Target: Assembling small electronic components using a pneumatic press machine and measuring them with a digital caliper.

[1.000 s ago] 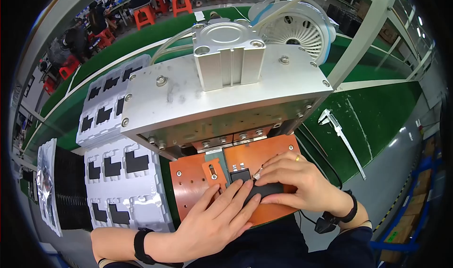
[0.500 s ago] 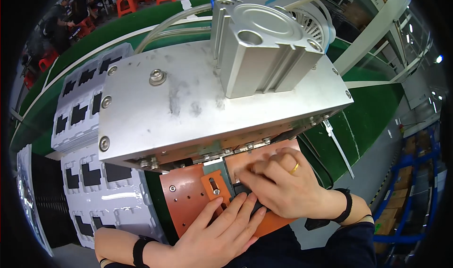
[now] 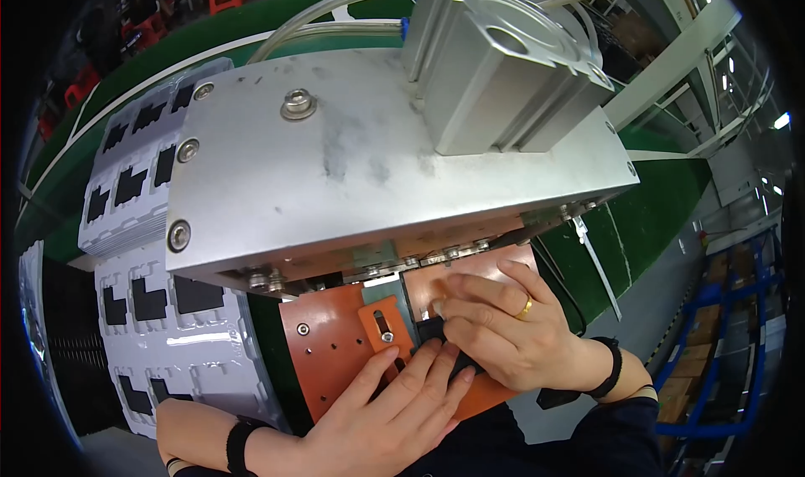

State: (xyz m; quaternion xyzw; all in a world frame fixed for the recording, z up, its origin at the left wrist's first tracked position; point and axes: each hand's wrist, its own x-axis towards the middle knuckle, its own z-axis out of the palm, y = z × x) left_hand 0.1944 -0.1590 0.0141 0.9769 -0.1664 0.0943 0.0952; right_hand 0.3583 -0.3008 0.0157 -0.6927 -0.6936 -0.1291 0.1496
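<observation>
My left hand lies with its fingers stretched out, the tips pressing on a flat black piece. That piece rests on a reddish-orange fixture plate, mostly covered by my hands. Just right of it, my right hand has its thumb and index finger bent together over the piece; whatever they pinch is hidden. Beside my left fingertips, a slotted orange stop is screwed to the plate, next to a grey-green strip. Above the plate's far edge hangs a metal press housing.
A silver air cylinder with clear hoses tops the housing. White trays of black pieces stand at the left. A caliper lies on the green mat at right. Boxes fill a blue rack.
My right hand's fingers have loosened and lifted slightly, while my left hand stays pressed on the black piece. The whole view has shifted a little.
</observation>
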